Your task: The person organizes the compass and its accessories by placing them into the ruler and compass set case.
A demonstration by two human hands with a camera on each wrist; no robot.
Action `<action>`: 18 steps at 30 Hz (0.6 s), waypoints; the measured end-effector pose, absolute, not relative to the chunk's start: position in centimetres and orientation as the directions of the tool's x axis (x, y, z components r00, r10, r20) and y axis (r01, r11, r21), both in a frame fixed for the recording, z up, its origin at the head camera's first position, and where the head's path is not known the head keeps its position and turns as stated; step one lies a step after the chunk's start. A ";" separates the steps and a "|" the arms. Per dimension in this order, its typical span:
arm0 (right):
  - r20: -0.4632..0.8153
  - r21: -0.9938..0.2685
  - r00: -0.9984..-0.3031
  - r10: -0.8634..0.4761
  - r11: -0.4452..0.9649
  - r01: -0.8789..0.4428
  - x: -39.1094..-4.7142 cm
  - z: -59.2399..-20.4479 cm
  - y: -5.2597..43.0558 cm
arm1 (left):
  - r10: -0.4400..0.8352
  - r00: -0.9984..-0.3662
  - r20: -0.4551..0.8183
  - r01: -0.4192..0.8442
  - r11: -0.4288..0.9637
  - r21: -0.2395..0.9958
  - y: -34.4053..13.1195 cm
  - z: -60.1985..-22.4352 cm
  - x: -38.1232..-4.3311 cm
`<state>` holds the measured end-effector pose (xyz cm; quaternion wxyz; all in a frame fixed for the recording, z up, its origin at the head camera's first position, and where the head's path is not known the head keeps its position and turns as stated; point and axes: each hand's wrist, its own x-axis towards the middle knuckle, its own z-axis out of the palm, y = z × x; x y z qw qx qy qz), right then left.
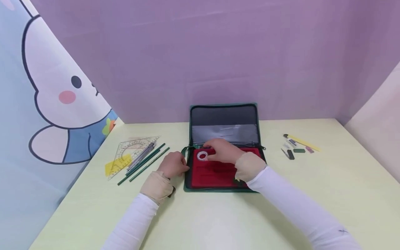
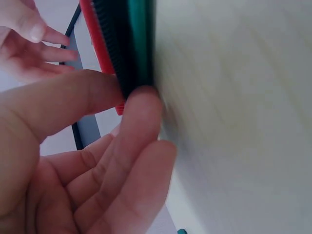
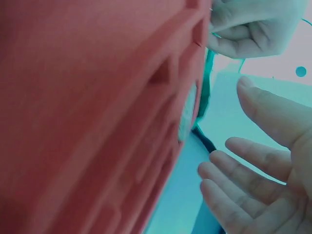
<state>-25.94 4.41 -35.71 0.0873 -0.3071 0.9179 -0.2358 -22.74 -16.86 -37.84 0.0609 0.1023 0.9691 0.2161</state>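
Observation:
A green zippered case [image 1: 223,116] lies unfolded at the middle of the table, its lid raised against the back wall. In its base sits a red moulded tray [image 1: 204,176] with recessed slots. A white ring-shaped disc [image 1: 198,156] rests in the tray's upper left. My left hand [image 1: 174,164] pinches the case's left edge between thumb and index finger, as the left wrist view shows on the green rim [image 2: 140,44]. Over the tray, near the disc, hovers my right hand [image 1: 225,151]; its fingers [image 3: 239,170] are spread from the thumb and hold nothing.
Left of the case lie a clear set square [image 1: 120,156], a yellow stencil [image 1: 109,169], and several green pencils [image 1: 150,164] beside silver tools. To the right are a yellow strip [image 1: 303,142], a green eraser-like block [image 1: 299,150] and other small pieces. The wall [image 1: 225,62] stands behind.

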 end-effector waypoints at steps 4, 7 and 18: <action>0.049 -0.481 -0.820 -0.570 0.706 -0.520 -26.0 -35.1 6.5 | 0.225 -0.971 -0.081 0.169 0.886 0.431 -16.8 -37.8 -22.8; 0.122 -0.485 -0.839 -0.530 0.706 -0.516 -26.3 -34.8 8.4 | 0.217 -0.972 -0.094 0.157 0.889 0.431 -17.0 -37.9 -22.8; 0.250 -0.438 -0.885 -0.392 0.769 -0.465 -27.6 -34.6 18.2 | 0.234 -0.969 -0.083 0.178 0.888 0.424 -17.1 -38.1 -23.1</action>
